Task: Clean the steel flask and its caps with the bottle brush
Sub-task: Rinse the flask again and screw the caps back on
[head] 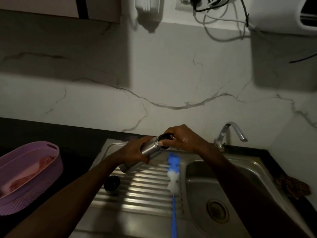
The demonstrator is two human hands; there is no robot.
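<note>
1. Left grip [137, 154] wraps the body of the steel flask [149, 149], holding it tilted above the ribbed drainboard [145, 191] of the sink; right grip [180, 138] is curled round the dark cap [165, 136] at the flask's mouth.
2. Step in hand, by my reading: twisting that inner cap off (or possibly back on; the dim light hides the thread, so I cannot tell which way).
3. One black cap [111, 182] already sits on the drainboard, just beside the left forearm.
4. The bottle brush [173, 179] lies on the drainboard near the basin's edge, blue handle toward the person, white head sudsy, untouched by either hand.
5. Next move likely calls for setting the loosened cap down, freeing the right hand for the brush, and steering the flask's mouth over the basin [223, 186].
6. Wet steel may slip, so the left hold should stay firm.
</note>
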